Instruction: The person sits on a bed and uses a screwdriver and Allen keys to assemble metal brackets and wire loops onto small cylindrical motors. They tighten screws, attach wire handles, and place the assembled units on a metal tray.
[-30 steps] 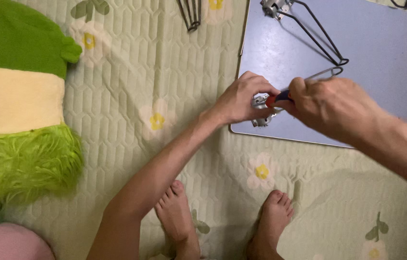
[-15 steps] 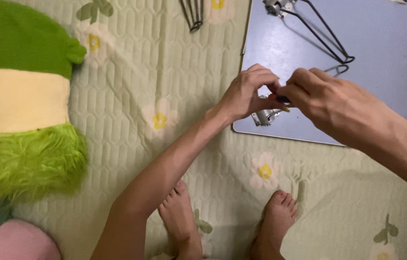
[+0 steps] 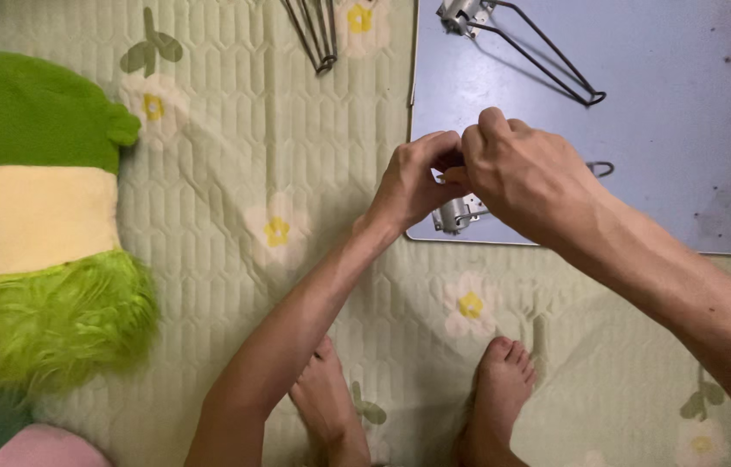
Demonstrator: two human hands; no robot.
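Two bare hands worked together at a metal bracket on the near left corner of a blue-grey tabletop.

The left hand (image 3: pixel 417 180) and the right hand (image 3: pixel 523 173) met at centre frame, fingers curled and pressed together over the metal hinge bracket (image 3: pixel 453 214), which sat on the lower left corner of the blue-grey board (image 3: pixel 685 130). What the fingertips pinched between them was hidden, so whether either hand gripped a tool could not be told. A folded wire leg (image 3: pixel 547 60) lay on the board toward the upper middle of the frame, and a second wire leg (image 3: pixel 313 35) lay on the pale green quilted mat (image 3: pixel 236 164) at the top. A green and cream plush cushion (image 3: pixel 32 216) filled the left edge, and two bare feet (image 3: pixel 504 398) stood at the bottom.
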